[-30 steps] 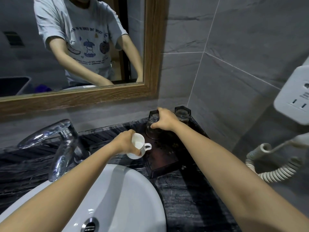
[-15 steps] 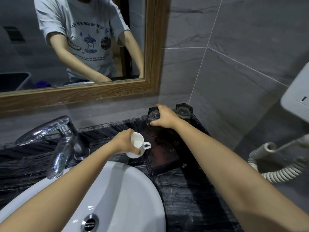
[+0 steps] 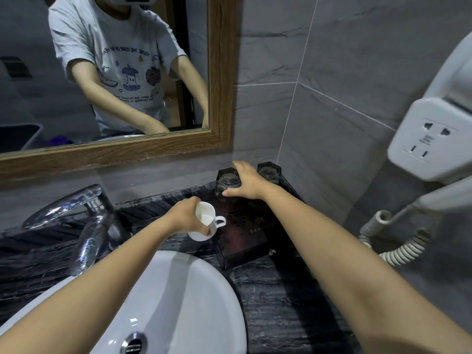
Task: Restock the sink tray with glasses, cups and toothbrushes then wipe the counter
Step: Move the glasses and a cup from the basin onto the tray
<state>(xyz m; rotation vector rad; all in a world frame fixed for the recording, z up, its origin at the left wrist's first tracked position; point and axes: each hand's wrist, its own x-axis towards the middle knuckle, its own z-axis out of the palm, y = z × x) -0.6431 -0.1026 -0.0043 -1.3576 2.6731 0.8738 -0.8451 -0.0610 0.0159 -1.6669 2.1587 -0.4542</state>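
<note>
Right hand (image 3: 246, 183) unmoved, gripping glass (image 3: 227, 186)

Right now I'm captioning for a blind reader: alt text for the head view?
A person's right hand grips a clear glass on a dark tray beside a second glass, while the left hand holds a white cup between a white sink and the tray.

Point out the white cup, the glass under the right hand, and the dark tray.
white cup (image 3: 205, 216): head view, on its inner wall.
glass (image 3: 226, 181): head view, on its upturned base.
tray (image 3: 245, 255): head view, on its near rim.
</note>
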